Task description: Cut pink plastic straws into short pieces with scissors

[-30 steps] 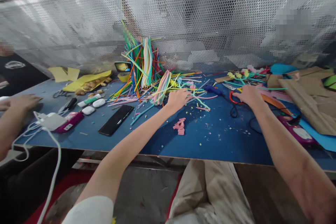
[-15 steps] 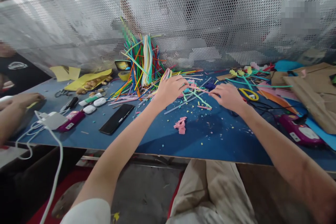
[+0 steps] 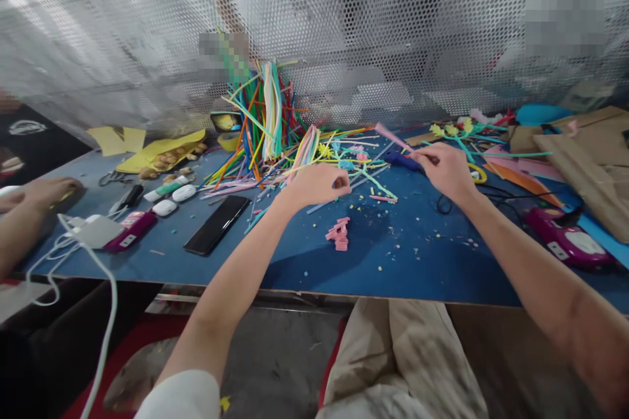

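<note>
My right hand (image 3: 445, 170) is raised over the blue table (image 3: 403, 255), its fingers pinched on a pink foam strip (image 3: 390, 136) that slants up to the left. My left hand (image 3: 317, 184) hovers just above the table in a loose fist; whether anything is in it I cannot make out. Before both hands lies a tangled heap of coloured foam strips (image 3: 275, 137), some standing upright against the perforated metal screen (image 3: 344, 33). Small pink foam pieces (image 3: 338, 234) lie near the left hand.
A black phone (image 3: 217, 224), white earbud cases (image 3: 173, 200), a charger with white cable (image 3: 93, 232) and a magenta device (image 3: 132, 228) lie left. Another person's hand (image 3: 46, 191) rests at far left. Cardboard (image 3: 590, 157), a purple glue gun (image 3: 565, 239) and yellow scissors (image 3: 476, 174) sit right.
My right hand left the scissors, came to the strip heap, then rose to the right with a pink strip. My left hand drew back from the heap and curled closed.
</note>
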The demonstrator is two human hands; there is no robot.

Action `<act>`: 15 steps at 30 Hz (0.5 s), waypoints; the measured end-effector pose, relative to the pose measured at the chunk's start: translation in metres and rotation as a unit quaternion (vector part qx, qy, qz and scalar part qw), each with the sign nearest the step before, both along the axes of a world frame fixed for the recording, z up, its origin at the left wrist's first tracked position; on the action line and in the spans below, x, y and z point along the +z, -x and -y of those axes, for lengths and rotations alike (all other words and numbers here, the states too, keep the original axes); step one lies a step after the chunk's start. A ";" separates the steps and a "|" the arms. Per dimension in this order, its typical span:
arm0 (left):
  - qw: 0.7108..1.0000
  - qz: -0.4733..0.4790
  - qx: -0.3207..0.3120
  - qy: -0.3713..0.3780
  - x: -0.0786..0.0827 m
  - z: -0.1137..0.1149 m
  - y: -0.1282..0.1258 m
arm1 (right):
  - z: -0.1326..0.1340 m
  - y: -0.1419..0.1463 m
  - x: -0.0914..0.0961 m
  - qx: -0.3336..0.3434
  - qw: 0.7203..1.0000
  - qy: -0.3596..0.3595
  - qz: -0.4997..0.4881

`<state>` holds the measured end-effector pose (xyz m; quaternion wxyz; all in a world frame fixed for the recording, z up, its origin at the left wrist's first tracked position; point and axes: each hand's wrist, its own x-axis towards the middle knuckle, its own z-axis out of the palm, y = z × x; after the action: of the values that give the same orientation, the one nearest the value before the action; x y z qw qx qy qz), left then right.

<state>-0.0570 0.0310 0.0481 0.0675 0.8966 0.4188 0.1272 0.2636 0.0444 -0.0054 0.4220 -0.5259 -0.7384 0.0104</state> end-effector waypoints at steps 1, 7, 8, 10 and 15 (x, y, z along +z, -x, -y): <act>0.998 -0.019 -0.025 0.057 -0.004 0.000 0.003 | 0.001 0.000 -0.001 0.002 1.000 0.016 -0.019; 0.945 -0.031 -0.125 0.301 -0.022 -0.004 0.012 | 0.009 0.016 -0.007 0.026 0.995 0.081 -0.061; 0.944 -0.033 -0.131 0.302 -0.022 -0.004 0.012 | 0.010 0.019 -0.007 0.034 0.994 0.082 -0.064; 0.944 -0.048 -0.136 0.298 -0.021 -0.004 0.013 | 0.011 0.023 -0.008 0.045 0.993 0.089 -0.068; 0.935 -0.043 -0.133 0.325 -0.018 -0.006 0.017 | 0.012 0.023 -0.008 0.042 0.992 0.100 -0.068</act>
<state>-0.0742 0.0375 0.0299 0.3534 0.8779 0.3167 -0.0643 0.2404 0.0321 -0.0130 0.4159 -0.5318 -0.7247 0.1379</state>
